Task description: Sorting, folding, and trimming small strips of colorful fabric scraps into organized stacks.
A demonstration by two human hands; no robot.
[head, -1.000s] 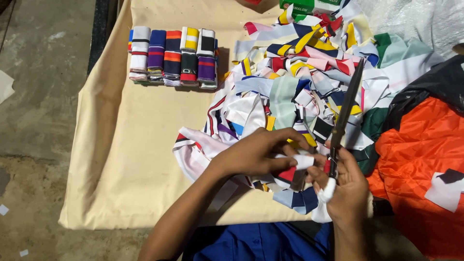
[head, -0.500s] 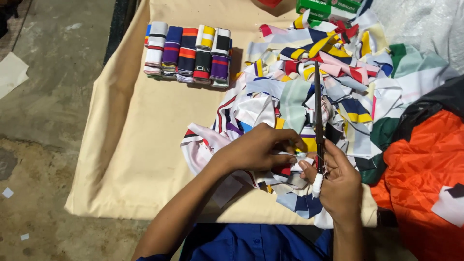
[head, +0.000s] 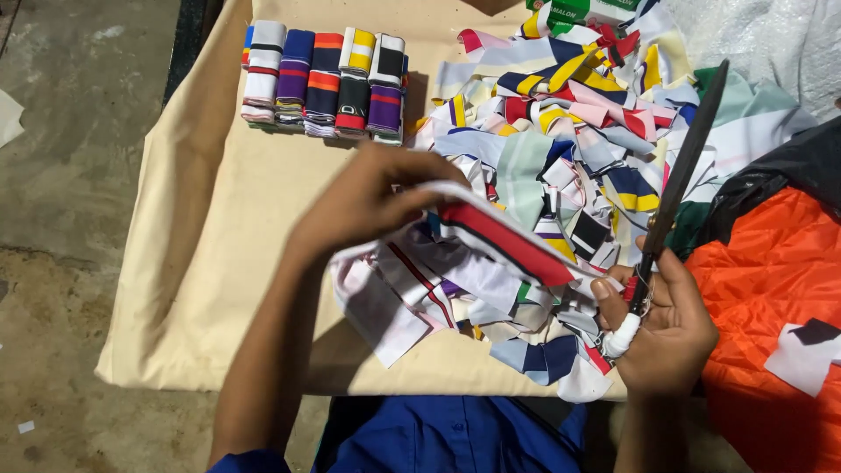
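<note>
**Holding one striped strip and one pair of scissors over the bench**

Pinching with closed fingers, the left hand [head: 368, 206] has its grip on one end of a single fabric strip [head: 504, 241], white with a red and dark band, which runs down and rightward from it toward the right hand [head: 666, 328]. That hand's grip is wrapped shut around the taped handle of one pair of dark scissors [head: 679, 188], blades closed and pointing up and away. Under and beyond both grips lies one loose heap of coloured fabric scraps [head: 569, 149]. Farther off, up and left of the left grip, one neat row of folded striped pieces [head: 324, 83] sits on the beige bench cloth [head: 210, 263]. Right of the scissors hand lies orange fabric [head: 771, 289].
</note>
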